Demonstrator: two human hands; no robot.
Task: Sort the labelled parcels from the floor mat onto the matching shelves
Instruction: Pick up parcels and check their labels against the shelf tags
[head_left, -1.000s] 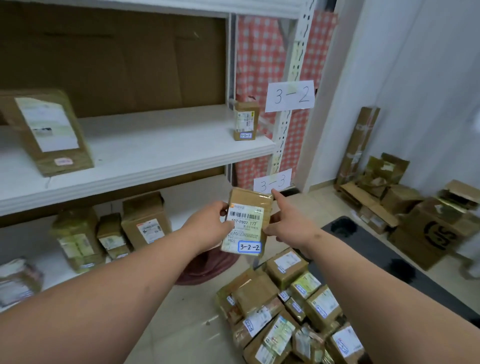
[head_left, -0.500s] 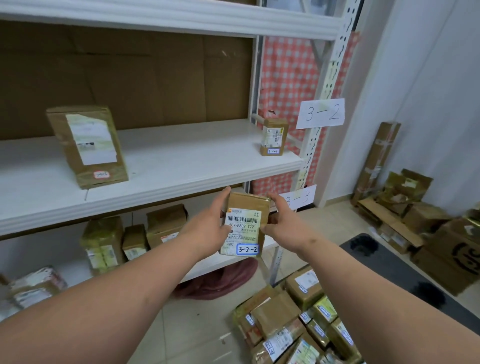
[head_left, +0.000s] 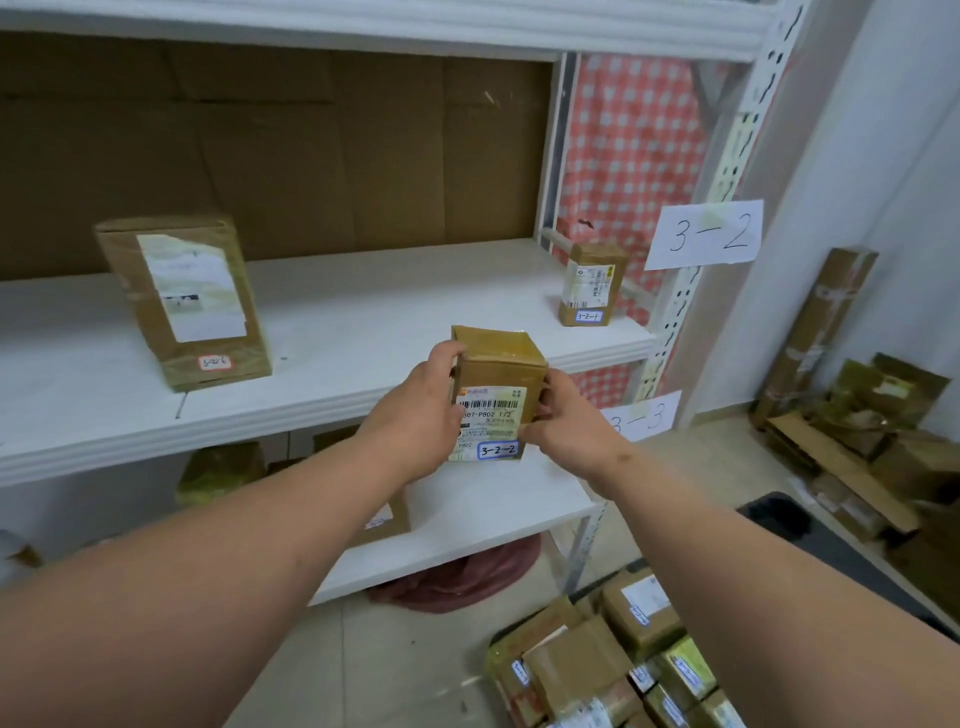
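Taped brown parcel (head_left: 497, 387), barcode label, tag "3-2-2", in both hands' grip: left hand (head_left: 415, 415), right hand (head_left: 569, 421)

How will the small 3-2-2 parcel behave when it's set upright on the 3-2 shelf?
The 3-2-2 parcel looks like a rigid taped box, so it should keep its shape. The glossy tape may be slippery. It is taller than wide, so it may tip if nudged, though the similar 3-2-1 parcel stands upright.

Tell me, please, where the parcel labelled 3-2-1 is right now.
In the head view, the 3-2-1 parcel stands upright at the right end of the middle shelf, beside the 3-2 sign.
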